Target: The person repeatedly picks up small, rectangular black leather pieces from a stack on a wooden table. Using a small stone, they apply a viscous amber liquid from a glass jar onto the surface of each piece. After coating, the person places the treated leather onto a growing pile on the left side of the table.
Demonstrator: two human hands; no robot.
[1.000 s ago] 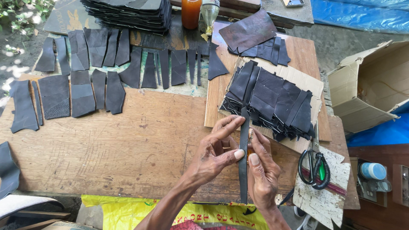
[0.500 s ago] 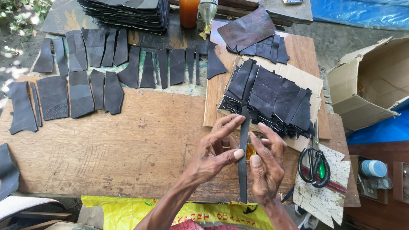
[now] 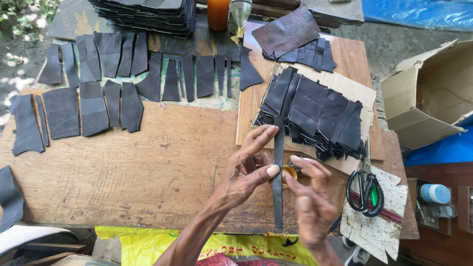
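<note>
I hold a long narrow dark leather strip [image 3: 278, 172] upright between my two hands, its length running from twelve to six o'clock over the wooden counter [image 3: 148, 172]. My left hand [image 3: 246, 170] has its grip closed on the strip from the nine o'clock side, thumb pressed against its left edge near the middle, index finger stretched toward the top end. My right hand [image 3: 308, 197] closes on it from the three o'clock side, fingertips pinching the edge just beside my left thumb; something small and yellowish [image 3: 289, 172] shows between the two hands, too hidden to tell what. The strip's top end touches the pile of dark leather pieces [image 3: 315, 116] at twelve o'clock. Black-handled scissors [image 3: 364, 187] lie at three o'clock, near my right hand. Rows of cut leather pieces [image 3: 98, 93] lie spread out well apart at ten o'clock.
</note>
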